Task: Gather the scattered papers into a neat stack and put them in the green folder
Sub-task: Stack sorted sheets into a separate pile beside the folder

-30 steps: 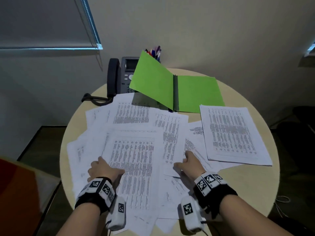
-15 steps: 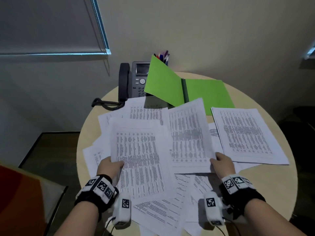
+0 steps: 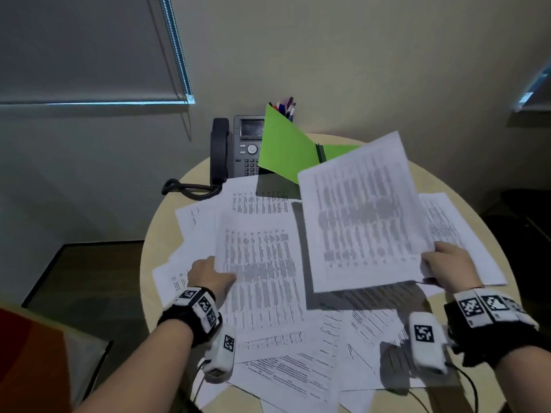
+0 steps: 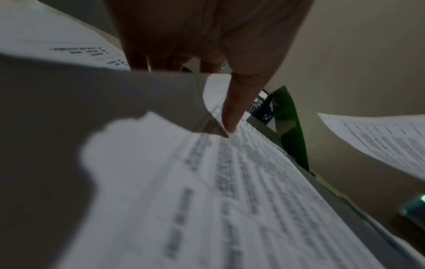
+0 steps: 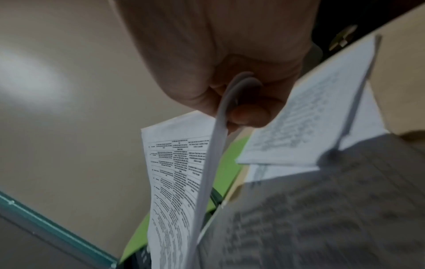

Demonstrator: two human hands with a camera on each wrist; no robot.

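Printed white papers (image 3: 259, 210) lie scattered over a round beige table (image 3: 477, 394). My right hand (image 3: 447, 265) pinches the lower right corner of a raised sheaf of printed sheets (image 3: 360, 210), held tilted above the pile; in the right wrist view the sheets (image 5: 207, 172) curl between thumb and fingers. My left hand (image 3: 208, 274) grips the left edge of another printed sheet (image 3: 262, 281), thumb on top (image 4: 232, 116), fingers beneath. The green folder (image 3: 283, 147) lies open at the table's back, its left cover propped up and its right half mostly hidden behind the raised sheaf.
A dark desk phone (image 3: 235, 150) with a coiled cord stands at the back left of the table, beside a cup of pens (image 3: 286, 107) behind the folder. A separate printed sheet (image 3: 456, 231) lies at the right. An orange seat (image 3: 32, 362) shows at the lower left.
My right hand has lifted its sheaf higher and carried it to the right, so it now covers the folder's right half. The left hand keeps its hold on the left sheet.
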